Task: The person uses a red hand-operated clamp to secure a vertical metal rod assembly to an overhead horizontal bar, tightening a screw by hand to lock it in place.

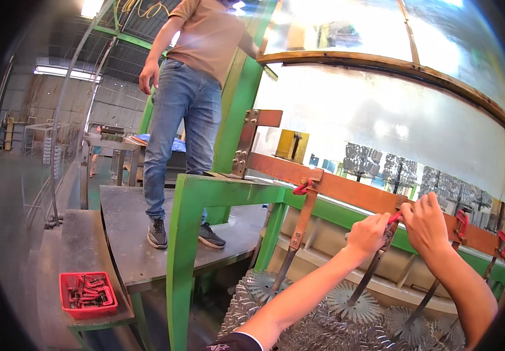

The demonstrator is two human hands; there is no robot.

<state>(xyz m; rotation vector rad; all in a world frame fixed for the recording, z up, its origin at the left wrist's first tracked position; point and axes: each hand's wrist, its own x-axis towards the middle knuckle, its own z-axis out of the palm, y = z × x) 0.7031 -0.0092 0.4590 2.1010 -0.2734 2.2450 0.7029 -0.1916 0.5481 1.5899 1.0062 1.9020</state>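
Note:
My left hand [369, 235] and my right hand [425, 225] are both closed around a small red C-clamp [394, 217], which is mostly covered by fingers. The clamp sits where a metal hanger [373, 269] meets a long copper-coloured bar [354, 193]. Similar red clamps grip other hangers along this bar, one to the left [303, 188] and others to the right [462, 224]. Below my forearms, the hangers carry rows of slotted, shiny metal discs [354, 301].
A green steel frame [182, 257] stands left of the discs. Further left, a red plastic basket [91, 312] of clamps rests on a low bench [80, 234]. A person in jeans [185, 111] stands on the dark platform [129, 251]. Behind the bar is a long tank [328, 257].

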